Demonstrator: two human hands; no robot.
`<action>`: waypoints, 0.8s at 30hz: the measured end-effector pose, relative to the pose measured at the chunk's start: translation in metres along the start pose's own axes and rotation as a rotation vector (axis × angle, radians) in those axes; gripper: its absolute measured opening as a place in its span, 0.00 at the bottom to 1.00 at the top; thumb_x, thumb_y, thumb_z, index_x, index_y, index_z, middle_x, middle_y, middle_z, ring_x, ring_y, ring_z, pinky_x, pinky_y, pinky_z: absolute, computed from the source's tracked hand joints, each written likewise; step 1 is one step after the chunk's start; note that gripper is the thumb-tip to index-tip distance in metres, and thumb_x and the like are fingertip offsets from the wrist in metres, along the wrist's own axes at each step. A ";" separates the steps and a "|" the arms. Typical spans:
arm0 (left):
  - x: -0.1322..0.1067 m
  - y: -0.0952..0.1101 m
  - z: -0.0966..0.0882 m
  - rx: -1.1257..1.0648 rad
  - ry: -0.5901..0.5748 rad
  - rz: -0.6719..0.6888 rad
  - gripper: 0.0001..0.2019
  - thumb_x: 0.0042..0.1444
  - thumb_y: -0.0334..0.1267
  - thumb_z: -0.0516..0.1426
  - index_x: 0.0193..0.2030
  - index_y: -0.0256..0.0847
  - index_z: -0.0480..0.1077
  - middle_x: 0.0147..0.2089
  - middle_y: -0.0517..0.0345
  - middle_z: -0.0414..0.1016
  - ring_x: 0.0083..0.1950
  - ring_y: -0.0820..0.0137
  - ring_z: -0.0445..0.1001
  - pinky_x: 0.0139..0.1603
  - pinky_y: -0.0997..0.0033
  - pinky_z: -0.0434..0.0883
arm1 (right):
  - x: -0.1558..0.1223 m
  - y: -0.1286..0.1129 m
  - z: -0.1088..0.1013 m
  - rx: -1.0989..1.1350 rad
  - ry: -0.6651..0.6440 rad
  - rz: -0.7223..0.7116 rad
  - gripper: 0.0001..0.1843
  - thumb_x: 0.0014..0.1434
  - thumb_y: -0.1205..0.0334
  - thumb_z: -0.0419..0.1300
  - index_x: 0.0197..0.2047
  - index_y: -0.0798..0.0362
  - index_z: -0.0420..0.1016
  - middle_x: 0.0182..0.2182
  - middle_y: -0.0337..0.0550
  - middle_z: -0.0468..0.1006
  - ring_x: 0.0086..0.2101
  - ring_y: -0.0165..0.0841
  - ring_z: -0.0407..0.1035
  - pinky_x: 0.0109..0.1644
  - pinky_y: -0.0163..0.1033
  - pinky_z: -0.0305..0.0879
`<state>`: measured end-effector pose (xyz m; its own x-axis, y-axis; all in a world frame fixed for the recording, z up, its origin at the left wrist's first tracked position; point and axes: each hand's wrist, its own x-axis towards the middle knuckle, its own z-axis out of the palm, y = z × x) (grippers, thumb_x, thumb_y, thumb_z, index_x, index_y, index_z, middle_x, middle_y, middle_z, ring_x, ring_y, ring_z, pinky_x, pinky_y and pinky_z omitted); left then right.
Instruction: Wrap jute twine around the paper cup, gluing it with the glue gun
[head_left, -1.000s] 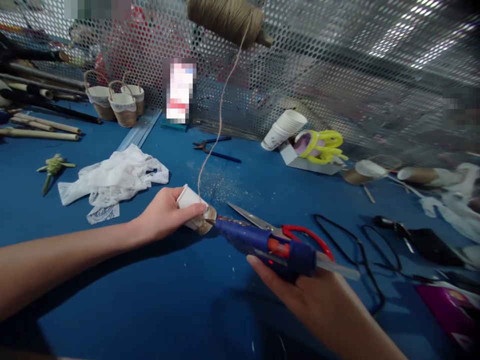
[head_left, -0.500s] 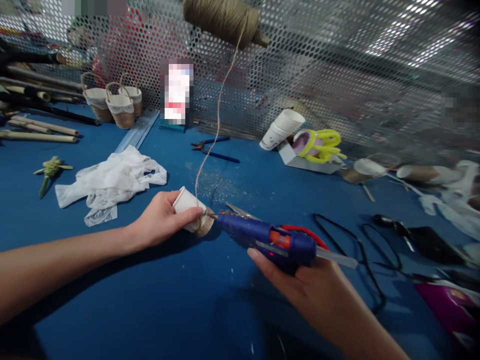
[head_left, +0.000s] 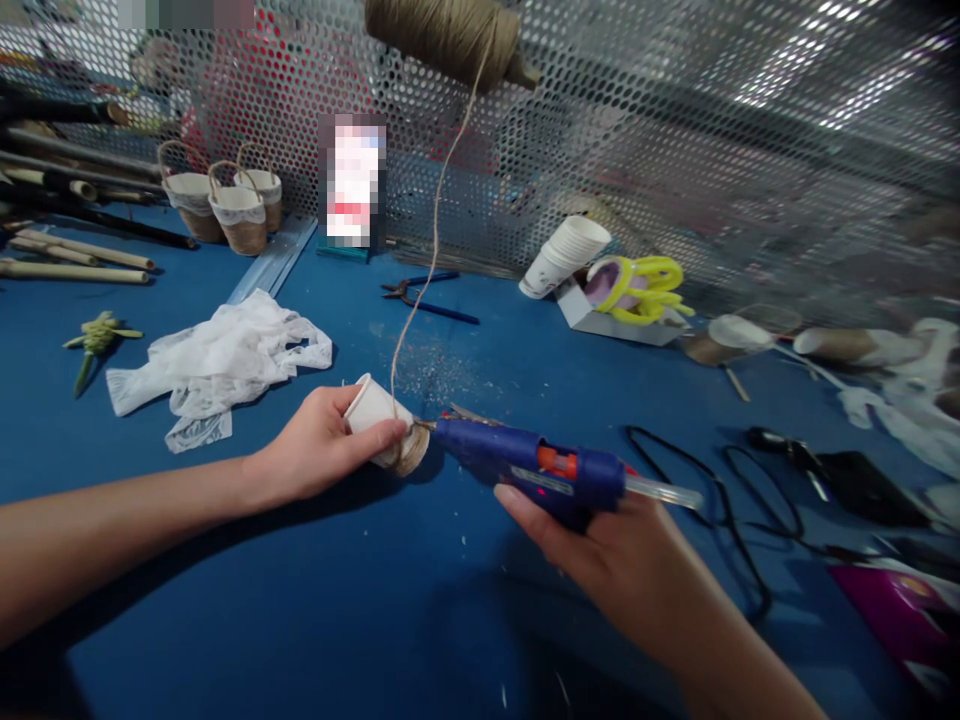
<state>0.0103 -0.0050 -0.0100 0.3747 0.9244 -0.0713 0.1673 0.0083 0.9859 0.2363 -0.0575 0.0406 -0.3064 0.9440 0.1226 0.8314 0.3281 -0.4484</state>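
Observation:
In my left hand is a white paper cup, tilted on its side with its base to the right. Brown twine is wound around the base end, and my thumb presses near it. A strand of twine runs up from the cup to a large spool. My right hand grips a blue hot glue gun, its nozzle at the cup beside the wound twine. From the gun's back sticks a clear glue stick. Scissors lie partly hidden behind the gun.
White lace lies left, beyond my forearm. Pliers rest mid-table. Several finished small baskets stand at the back left near bamboo sticks. Stacked paper cups lean at the back. A black cable loops at right.
The glue gun has shifted slightly, its back end moving a little left, and the scissors behind it are now more hidden. The cup and my left hand stay nearly still.

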 end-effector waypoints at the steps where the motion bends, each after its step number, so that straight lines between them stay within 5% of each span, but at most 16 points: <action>1: 0.000 0.000 0.000 0.008 -0.001 0.000 0.13 0.52 0.44 0.56 0.35 0.34 0.70 0.31 0.54 0.74 0.31 0.71 0.71 0.33 0.75 0.68 | 0.000 0.001 0.000 -0.005 0.000 0.003 0.22 0.57 0.53 0.52 0.15 0.50 0.59 0.11 0.34 0.63 0.14 0.26 0.60 0.18 0.33 0.58; 6: -0.001 -0.001 0.000 0.013 0.003 -0.001 0.14 0.52 0.45 0.56 0.36 0.34 0.70 0.32 0.54 0.74 0.32 0.69 0.72 0.34 0.73 0.68 | -0.001 0.006 0.002 -0.018 -0.030 0.031 0.25 0.57 0.51 0.51 0.13 0.50 0.57 0.09 0.34 0.62 0.13 0.27 0.59 0.17 0.34 0.57; 16: 0.001 0.001 0.001 -0.012 0.003 -0.021 0.13 0.51 0.43 0.57 0.35 0.34 0.70 0.31 0.54 0.75 0.31 0.70 0.72 0.33 0.73 0.69 | -0.006 -0.004 -0.002 0.036 0.006 -0.026 0.10 0.56 0.55 0.53 0.29 0.50 0.71 0.22 0.38 0.75 0.23 0.31 0.70 0.27 0.35 0.68; 21: -0.001 0.002 0.001 -0.010 0.005 -0.018 0.12 0.51 0.43 0.56 0.34 0.34 0.69 0.29 0.56 0.73 0.29 0.72 0.70 0.32 0.74 0.68 | -0.003 0.000 -0.001 0.019 0.000 0.013 0.19 0.57 0.54 0.53 0.17 0.50 0.61 0.12 0.35 0.66 0.15 0.28 0.63 0.21 0.34 0.63; 24: 0.000 0.002 0.001 -0.007 0.010 -0.011 0.12 0.50 0.43 0.57 0.33 0.34 0.69 0.28 0.57 0.72 0.28 0.72 0.69 0.31 0.74 0.67 | -0.002 -0.001 -0.001 0.019 -0.004 0.001 0.20 0.57 0.54 0.52 0.16 0.50 0.59 0.15 0.37 0.69 0.17 0.28 0.65 0.22 0.34 0.63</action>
<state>0.0116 -0.0055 -0.0082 0.3636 0.9280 -0.0809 0.1652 0.0213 0.9860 0.2364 -0.0593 0.0416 -0.3078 0.9440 0.1185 0.8225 0.3267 -0.4655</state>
